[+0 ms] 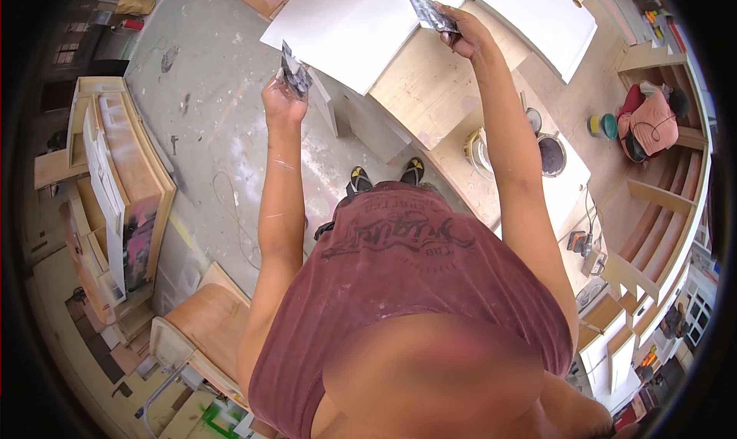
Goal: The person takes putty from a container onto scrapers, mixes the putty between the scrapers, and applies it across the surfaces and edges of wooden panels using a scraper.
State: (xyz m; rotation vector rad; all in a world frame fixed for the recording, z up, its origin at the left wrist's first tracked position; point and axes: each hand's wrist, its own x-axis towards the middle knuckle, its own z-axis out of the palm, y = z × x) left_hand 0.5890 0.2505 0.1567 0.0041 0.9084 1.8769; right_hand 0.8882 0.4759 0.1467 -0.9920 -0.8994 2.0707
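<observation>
My left hand [283,103] is closed around a flat putty scraper [293,72] that is smeared grey and dark. It is held up beside the near left edge of a large white panel [345,32]. In my right hand [472,38] is a second flat scraper [427,14], gripped at its right end, with similar grey smears. That scraper is over the right part of the white panel; whether its edge touches the surface I cannot tell. The panel lies on a wooden worktop [426,86]. My fingers partly hide both scrapers.
Another white panel [541,21] lies to the right. Open cans [551,155] and a pale tub [477,152] stand near my right forearm. A corded plug [580,242] lies at the board's near edge. A person [651,120] crouches by wooden shelving at right. Cabinets [127,186] stand left.
</observation>
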